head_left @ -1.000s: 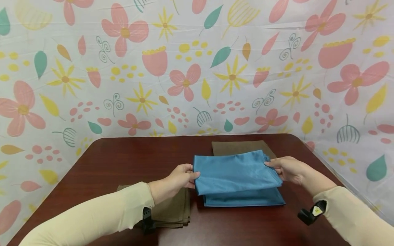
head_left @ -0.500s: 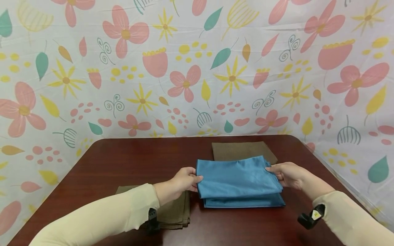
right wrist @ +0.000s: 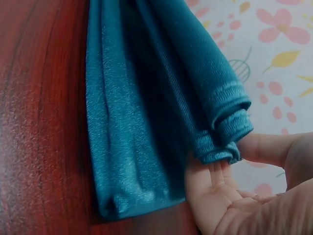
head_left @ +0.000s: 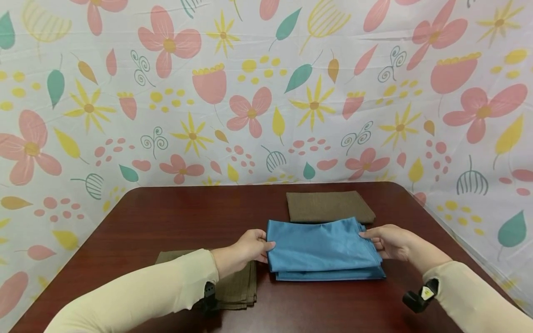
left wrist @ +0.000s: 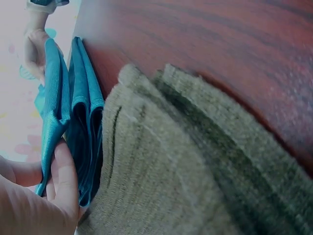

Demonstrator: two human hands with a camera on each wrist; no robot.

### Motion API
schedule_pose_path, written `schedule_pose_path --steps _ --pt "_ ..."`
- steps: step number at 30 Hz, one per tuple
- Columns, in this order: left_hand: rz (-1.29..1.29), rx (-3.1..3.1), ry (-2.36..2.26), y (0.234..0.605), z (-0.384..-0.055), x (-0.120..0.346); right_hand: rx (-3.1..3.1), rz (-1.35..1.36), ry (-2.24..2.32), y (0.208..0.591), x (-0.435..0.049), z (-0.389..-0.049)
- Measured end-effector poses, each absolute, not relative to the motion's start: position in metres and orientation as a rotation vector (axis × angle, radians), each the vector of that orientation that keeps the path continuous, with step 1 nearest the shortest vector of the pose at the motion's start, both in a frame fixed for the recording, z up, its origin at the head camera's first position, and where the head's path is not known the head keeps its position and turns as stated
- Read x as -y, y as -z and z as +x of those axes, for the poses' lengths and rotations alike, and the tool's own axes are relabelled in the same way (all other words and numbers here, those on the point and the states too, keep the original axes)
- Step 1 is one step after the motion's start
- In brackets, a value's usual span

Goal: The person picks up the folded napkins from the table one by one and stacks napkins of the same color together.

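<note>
A folded blue cloth (head_left: 320, 245) with a soft sheen is held between both hands. My left hand (head_left: 250, 247) pinches its left edge, thumb on top and fingers beneath. At the opposite end my right hand (head_left: 391, 240) pinches the stacked layers, which show as rolled edges in the right wrist view. Just under the held cloth lies more folded blue cloth (left wrist: 88, 98) on the table, with a gap between the two in both wrist views. A brown folded cloth (left wrist: 151, 156) lies close beside the left hand, partly hidden by the forearm in the head view.
Another brown folded cloth (head_left: 329, 206) lies behind the blue one toward the back right. The dark red-brown wooden table (head_left: 200, 208) meets a floral-patterned curtain (head_left: 250, 92) at the back. Black wrist straps (head_left: 420, 296) sit on the sleeves.
Both hands have lowered the held blue cloth toward the blue layers on the table, shifting slightly right on the left side. More of the back brown cloth now shows.
</note>
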State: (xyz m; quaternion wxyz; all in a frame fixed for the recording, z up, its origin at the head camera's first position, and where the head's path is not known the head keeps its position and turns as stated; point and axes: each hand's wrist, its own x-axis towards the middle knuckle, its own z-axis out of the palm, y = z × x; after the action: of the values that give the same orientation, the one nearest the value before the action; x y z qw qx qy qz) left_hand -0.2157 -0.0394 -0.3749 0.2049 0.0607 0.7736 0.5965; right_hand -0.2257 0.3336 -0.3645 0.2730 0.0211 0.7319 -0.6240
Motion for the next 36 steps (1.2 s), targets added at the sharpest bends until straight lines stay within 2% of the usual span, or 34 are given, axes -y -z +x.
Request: schedule_pose_path --steps 31,36 --pt "0.151 -2.152 -1.642 0.394 -0.217 0.035 -1.897 -0.070 1.545 0.380 -0.342 -0.233" --pt "0.174 -2.182 -1.603 0.396 -0.216 0.032 -1.921 -0.027 1.502 0.380 -0.345 -0.230"
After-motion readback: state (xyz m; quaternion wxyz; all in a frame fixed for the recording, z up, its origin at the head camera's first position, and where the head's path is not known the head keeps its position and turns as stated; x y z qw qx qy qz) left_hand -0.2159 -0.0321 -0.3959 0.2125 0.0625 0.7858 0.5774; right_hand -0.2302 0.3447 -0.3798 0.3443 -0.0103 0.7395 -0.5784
